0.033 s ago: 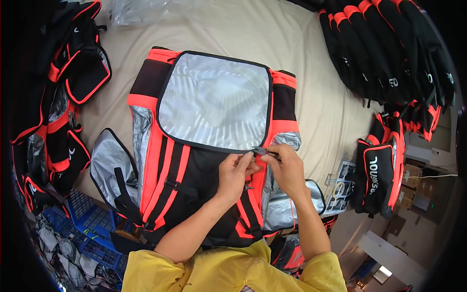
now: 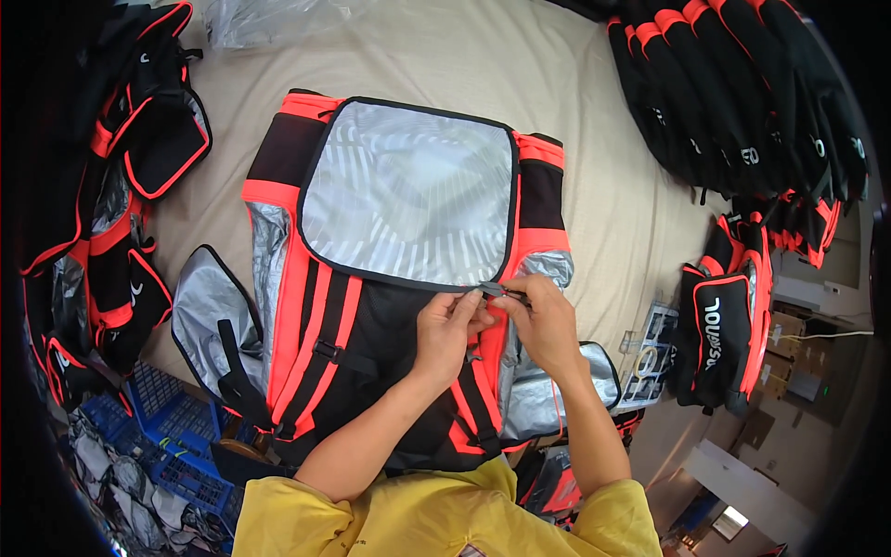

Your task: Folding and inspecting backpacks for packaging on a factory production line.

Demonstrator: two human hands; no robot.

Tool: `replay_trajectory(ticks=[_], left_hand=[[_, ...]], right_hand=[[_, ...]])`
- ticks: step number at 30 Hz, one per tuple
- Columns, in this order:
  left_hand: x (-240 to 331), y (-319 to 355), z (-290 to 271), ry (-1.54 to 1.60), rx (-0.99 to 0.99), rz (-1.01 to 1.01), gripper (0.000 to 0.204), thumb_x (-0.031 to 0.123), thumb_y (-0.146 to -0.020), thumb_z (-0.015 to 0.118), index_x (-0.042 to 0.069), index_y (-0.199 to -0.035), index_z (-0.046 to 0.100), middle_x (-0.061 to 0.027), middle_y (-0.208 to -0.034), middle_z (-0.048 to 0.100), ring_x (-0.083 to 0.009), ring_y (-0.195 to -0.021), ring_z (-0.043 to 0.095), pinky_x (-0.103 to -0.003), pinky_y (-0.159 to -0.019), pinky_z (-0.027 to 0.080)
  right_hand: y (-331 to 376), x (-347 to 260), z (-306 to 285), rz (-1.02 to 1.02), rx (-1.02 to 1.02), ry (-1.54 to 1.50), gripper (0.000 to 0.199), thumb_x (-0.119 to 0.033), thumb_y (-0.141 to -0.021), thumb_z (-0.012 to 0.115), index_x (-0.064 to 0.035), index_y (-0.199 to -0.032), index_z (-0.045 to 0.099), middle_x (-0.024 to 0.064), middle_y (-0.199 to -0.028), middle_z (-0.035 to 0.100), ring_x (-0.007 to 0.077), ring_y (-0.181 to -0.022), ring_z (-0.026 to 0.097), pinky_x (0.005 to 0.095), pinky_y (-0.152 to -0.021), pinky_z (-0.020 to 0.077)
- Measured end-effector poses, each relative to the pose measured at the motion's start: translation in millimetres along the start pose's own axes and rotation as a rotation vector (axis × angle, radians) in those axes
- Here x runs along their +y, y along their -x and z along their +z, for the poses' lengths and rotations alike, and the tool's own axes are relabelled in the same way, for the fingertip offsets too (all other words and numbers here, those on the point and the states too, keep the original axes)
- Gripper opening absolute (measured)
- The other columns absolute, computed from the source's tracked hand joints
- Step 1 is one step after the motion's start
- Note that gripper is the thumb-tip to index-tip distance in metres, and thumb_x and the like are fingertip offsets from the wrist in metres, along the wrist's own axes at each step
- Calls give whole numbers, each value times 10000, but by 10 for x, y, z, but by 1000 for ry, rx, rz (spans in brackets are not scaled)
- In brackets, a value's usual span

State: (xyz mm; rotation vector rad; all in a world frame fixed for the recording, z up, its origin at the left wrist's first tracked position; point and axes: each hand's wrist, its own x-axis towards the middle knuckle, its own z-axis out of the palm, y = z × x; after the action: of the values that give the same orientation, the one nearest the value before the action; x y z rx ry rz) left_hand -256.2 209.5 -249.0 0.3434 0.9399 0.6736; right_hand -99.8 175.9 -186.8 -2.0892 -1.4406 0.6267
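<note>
A black, coral-red and silver backpack (image 2: 390, 371) lies in front of me with its silver-lined flap (image 2: 408, 195) folded away from me. My left hand (image 2: 447, 336) is closed, pinching the dark edging at the flap's near right corner. In my right hand (image 2: 549, 323) is a pair of small thread snips (image 2: 492, 289), dark-handled, with the blades pointing left at that corner. The blade tips meet the edging close to my left fingertips; any thread between them is too small to make out. Silver-lined side pockets (image 2: 215, 302) hang open on both sides of the bag.
Beige cloth (image 2: 594, 121) covers the table. More black and red bags (image 2: 121, 213) are heaped at left, with others (image 2: 733, 102) stacked far right and one bag (image 2: 715, 334) at the right edge. Blue crates (image 2: 172, 408) stand lower left; clear plastic (image 2: 269, 23) lies at the back.
The snips in my right hand have shifted very slightly at the flap's corner. My left hand and the backpack look the same.
</note>
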Motion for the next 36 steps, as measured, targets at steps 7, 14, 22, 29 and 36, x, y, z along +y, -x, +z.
replay_trajectory(ticks=[7,14,22,29,36], left_hand=[[-2,10,19,-56,22,-18,176,135,-1091,643,-33,-1094,697,-89,-928,732,-159,-855,735,-311,-843,639],[-7,10,47,-1,12,-18,177,130,-1093,639,-36,-1123,691,-91,-952,740,-158,-848,743,-298,-815,633],[47,0,70,-37,31,-33,216,168,-1059,702,-43,-1104,691,-111,-963,749,-167,-844,755,-302,-796,628],[121,-79,137,-89,83,-147,236,197,-1024,749,-38,-1033,719,-103,-938,760,-164,-831,758,-282,-726,605],[162,-91,184,-134,30,-177,272,197,-1046,706,-66,-1091,761,-139,-991,775,-183,-905,752,-312,-839,636]], right_hand=[[-48,-132,9,140,162,-247,250,-86,-935,820,-1,-1145,717,92,-909,679,202,-867,696,323,-806,568],[-39,-16,274,75,-11,-218,169,-78,-1005,731,41,-1118,693,65,-883,630,116,-796,622,301,-709,515],[178,102,-211,447,-56,-364,282,-264,-1034,737,8,-1070,668,100,-777,677,189,-660,623,335,-651,497],[-89,-67,-226,28,-16,62,311,-155,-989,760,2,-1237,657,168,-981,729,295,-879,717,382,-771,565],[-134,-152,-235,-56,-88,279,291,-225,-969,765,-28,-1177,716,188,-1031,726,383,-937,701,435,-791,562]])
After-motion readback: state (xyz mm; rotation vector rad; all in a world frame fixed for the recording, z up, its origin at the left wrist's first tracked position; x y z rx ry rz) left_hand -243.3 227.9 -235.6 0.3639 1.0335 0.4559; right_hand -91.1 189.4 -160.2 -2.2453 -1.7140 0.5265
